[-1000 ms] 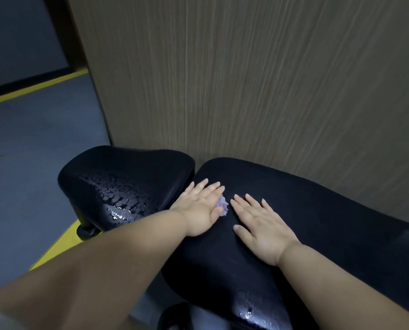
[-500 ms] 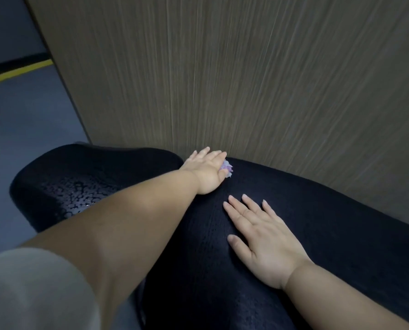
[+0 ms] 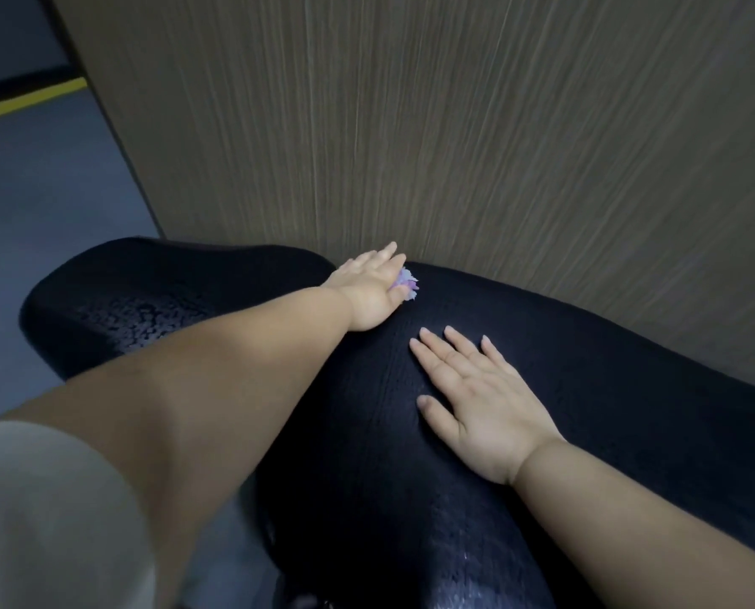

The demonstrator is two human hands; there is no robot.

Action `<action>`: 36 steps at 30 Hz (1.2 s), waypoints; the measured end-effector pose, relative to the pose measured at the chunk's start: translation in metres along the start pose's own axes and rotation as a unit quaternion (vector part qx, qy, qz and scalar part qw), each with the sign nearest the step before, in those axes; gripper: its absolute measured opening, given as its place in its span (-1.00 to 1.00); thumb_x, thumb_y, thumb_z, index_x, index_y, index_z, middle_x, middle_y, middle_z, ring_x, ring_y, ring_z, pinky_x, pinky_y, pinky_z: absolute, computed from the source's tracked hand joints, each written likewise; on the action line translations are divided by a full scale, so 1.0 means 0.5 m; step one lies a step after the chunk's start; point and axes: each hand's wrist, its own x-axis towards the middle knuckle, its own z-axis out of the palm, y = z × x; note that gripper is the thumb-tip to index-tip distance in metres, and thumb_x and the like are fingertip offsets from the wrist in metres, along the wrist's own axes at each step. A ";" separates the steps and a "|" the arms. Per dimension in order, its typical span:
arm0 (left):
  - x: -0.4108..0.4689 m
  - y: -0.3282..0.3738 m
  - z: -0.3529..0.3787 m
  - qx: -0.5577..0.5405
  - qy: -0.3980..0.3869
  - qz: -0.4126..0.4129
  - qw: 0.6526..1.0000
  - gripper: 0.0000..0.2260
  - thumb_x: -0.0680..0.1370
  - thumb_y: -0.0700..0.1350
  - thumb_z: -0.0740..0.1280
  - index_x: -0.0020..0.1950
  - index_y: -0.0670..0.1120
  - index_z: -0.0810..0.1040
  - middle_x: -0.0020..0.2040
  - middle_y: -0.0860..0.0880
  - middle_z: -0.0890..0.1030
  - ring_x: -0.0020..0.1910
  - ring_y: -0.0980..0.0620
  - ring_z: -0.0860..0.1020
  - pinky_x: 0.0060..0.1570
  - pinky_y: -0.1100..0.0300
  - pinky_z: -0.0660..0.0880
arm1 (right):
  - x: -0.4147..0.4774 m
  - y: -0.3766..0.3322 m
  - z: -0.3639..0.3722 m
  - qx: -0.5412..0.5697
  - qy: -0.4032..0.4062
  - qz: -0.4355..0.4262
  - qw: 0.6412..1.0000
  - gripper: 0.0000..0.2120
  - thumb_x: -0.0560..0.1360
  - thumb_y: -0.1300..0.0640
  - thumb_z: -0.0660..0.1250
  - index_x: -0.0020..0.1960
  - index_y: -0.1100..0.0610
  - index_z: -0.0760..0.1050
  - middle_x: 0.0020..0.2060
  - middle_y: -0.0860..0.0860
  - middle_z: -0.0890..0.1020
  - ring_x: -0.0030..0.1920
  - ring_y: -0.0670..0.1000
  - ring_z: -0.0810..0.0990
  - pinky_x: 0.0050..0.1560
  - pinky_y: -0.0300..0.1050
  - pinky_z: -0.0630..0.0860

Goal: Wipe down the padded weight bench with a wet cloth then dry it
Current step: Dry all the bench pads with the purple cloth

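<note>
While your right hand [image 3: 485, 402] is lying flat, fingers spread, on the black padded weight bench [image 3: 586, 345], your left hand [image 3: 369, 288] is pressing a crumpled lilac cloth [image 3: 407, 281], fingers straight, at the bench's far edge.

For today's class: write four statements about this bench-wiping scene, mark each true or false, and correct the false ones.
1. The left hand presses a small lilac cloth onto the black padded bench. True.
2. The right hand grips a second cloth. False: it lies flat on the bench pad, fingers straight, holding nothing.
3. There are water beads on the pad section left of the left arm. True.
4. The wall behind the bench is white tile. False: it is a brown wood-grain panel.
</note>
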 end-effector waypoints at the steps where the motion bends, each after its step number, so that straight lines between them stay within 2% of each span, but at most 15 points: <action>1: -0.019 -0.007 0.005 -0.005 -0.001 0.004 1.000 -0.50 0.69 0.07 -0.01 0.60 0.01 -0.07 0.59 0.09 -0.20 0.57 0.05 -0.16 0.51 0.09 -0.15 | 0.000 0.000 0.001 -0.005 0.001 0.001 1.000 -0.28 0.41 -0.28 -0.36 0.55 -0.12 -0.20 0.52 -0.21 -0.17 0.50 -0.15 -0.29 0.49 -0.06 -0.32; 6: -0.125 -0.029 0.030 0.003 0.003 0.016 1.000 -0.49 0.69 0.06 -0.01 0.60 0.02 -0.09 0.58 0.08 -0.26 0.56 0.08 -0.21 0.50 0.12 -0.21 | 0.001 -0.005 0.006 -0.017 0.007 0.004 1.000 -0.28 0.43 -0.28 -0.33 0.55 -0.09 -0.15 0.53 -0.19 -0.11 0.52 -0.12 -0.22 0.51 -0.03 -0.26; 11: -0.219 -0.026 0.058 0.018 0.007 0.016 1.000 -0.49 0.68 0.07 -0.02 0.60 0.02 -0.11 0.58 0.07 -0.25 0.55 0.10 -0.25 0.52 0.09 -0.22 | -0.012 -0.017 -0.001 -0.033 0.004 0.043 0.999 -0.43 0.61 -0.19 -0.13 0.56 -0.06 -0.14 0.54 -0.16 -0.11 0.53 -0.09 -0.21 0.51 -0.03 -0.24; 20: -0.362 -0.024 0.090 0.019 -0.020 0.014 1.000 -0.49 0.69 0.08 -0.03 0.59 0.06 -0.15 0.57 0.14 -0.25 0.53 0.14 -0.27 0.51 0.14 -0.25 | -0.113 -0.051 0.011 -0.043 0.024 0.159 0.986 -0.38 0.60 -0.23 -0.19 0.57 0.04 -0.07 0.55 -0.08 -0.09 0.54 0.01 -0.23 0.51 0.06 -0.27; 29: -0.473 0.019 0.117 0.031 -0.023 0.001 0.999 -0.49 0.69 0.04 -0.04 0.60 0.06 -0.16 0.57 0.19 -0.21 0.53 0.13 -0.31 0.50 0.10 -0.28 | -0.231 -0.050 0.017 -0.028 0.015 0.193 0.981 -0.39 0.62 -0.20 -0.18 0.57 0.07 -0.07 0.55 -0.05 -0.11 0.54 0.02 -0.23 0.52 0.04 -0.22; 36: -0.509 0.114 0.169 0.097 -0.013 0.093 0.991 -0.48 0.68 0.08 -0.06 0.59 0.05 -0.19 0.58 0.16 -0.22 0.53 0.12 -0.32 0.50 0.07 -0.32 | -0.288 -0.051 0.024 0.003 -0.003 0.210 0.978 -0.42 0.63 -0.16 -0.16 0.57 0.07 -0.09 0.55 -0.06 -0.11 0.54 0.01 -0.20 0.52 0.00 -0.17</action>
